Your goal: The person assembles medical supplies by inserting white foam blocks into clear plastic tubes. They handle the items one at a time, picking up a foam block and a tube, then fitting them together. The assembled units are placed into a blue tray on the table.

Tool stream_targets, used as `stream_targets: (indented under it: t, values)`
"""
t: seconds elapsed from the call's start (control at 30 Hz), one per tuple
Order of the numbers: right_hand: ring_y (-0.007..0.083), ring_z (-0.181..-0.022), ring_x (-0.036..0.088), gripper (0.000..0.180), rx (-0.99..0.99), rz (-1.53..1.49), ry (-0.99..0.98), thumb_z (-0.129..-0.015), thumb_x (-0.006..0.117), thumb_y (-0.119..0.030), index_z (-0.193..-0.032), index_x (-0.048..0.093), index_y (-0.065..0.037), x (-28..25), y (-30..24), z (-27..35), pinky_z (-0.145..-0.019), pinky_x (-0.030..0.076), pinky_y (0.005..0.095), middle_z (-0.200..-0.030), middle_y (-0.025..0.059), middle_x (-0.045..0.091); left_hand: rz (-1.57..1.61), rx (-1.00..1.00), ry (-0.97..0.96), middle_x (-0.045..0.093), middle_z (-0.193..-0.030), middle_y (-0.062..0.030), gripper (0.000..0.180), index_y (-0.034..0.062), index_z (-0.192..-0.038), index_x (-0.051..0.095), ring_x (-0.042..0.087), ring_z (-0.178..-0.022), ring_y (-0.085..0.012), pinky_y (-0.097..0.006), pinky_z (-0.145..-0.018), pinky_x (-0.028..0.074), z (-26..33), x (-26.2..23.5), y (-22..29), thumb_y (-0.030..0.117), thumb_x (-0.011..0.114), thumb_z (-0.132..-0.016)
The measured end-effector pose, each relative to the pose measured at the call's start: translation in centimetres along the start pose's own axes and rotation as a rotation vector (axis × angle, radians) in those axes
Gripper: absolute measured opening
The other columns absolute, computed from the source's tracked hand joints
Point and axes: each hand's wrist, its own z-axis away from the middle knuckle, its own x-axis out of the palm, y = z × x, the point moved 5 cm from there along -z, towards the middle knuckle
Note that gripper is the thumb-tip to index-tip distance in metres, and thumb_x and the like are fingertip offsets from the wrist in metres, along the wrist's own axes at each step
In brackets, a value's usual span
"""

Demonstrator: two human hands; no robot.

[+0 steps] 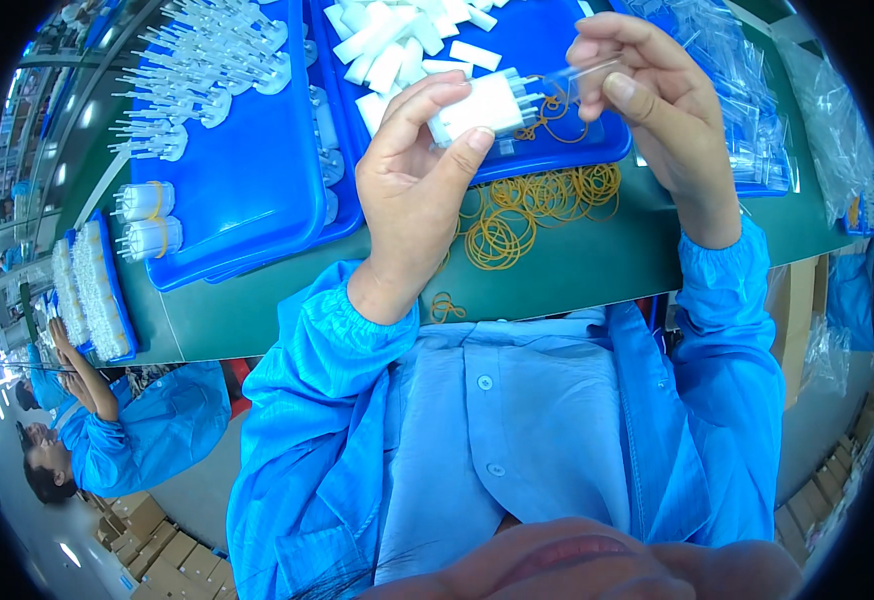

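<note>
My left hand (417,170) grips a white bundle of small plastic parts (482,107) between thumb and fingers, held above the green table. My right hand (647,100) pinches a thin clear plastic piece (582,72) at the bundle's right end, with a yellow rubber band (552,115) stretched near it. A pile of loose rubber bands (532,210) lies on the green table (597,265) just below my hands. Behind them a blue tray (547,50) holds several loose white pieces (397,45).
A second blue tray (247,170) at left carries several clear plastic parts (202,70). Two banded bundles (147,220) lie beside it. Clear bags (747,110) are stacked at right. Another person in blue (107,420) sits at left; cardboard boxes (147,550) stand on the floor.
</note>
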Motion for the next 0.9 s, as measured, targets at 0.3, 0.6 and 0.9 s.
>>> stream_targets:
  t: [0.3, 0.6, 0.9]
  values:
    - [0.0108, -0.085, 0.062, 0.03, 0.108, -0.158, -0.006, -0.094, 0.062, -0.02, -0.119, 0.058, -0.006, -1.6, 3.1, 0.8, -0.081, 0.053, 0.025, -0.117, 0.0113, 0.062, -0.008, 0.054, -0.045, 0.051, -0.128, -0.0139, 0.035, -0.001, -0.118, 0.06, 0.048, -0.122, -0.0229, -0.036, -0.101, 0.044, 0.2, 0.2, 0.2, -0.008, 0.067, -0.084]
    - [0.0154, -0.095, 0.064, 0.03, 0.054, -0.096, 0.049, -0.093, 0.063, -0.013, -0.12, 0.059, -0.002, -2.2, 2.8, 0.9, -0.087, 0.053, 0.0274, -0.12, 0.0136, 0.061, 0.001, -0.03, 0.009, 0.055, -0.126, -0.0145, 0.035, -0.0009, -0.117, 0.06, 0.05, -0.12, -0.0221, -0.034, -0.101, 0.043, 0.2, -0.2, -0.1, -0.007, 0.068, -0.083]
    - [0.0177, -0.082, 0.066, 0.029, 0.156, -0.312, 0.102, -0.088, 0.069, -0.008, -0.112, 0.06, 0.004, -1.7, 2.5, 0.4, -0.074, 0.054, 0.027, -0.1, 0.014, 0.067, 0.132, -0.094, 0.089, 0.055, -0.126, -0.0158, 0.039, 0.0005, -0.12, 0.055, 0.054, -0.117, -0.022, -0.035, -0.1, 0.045, 0.2, -0.1, -0.2, -0.007, 0.068, -0.083]
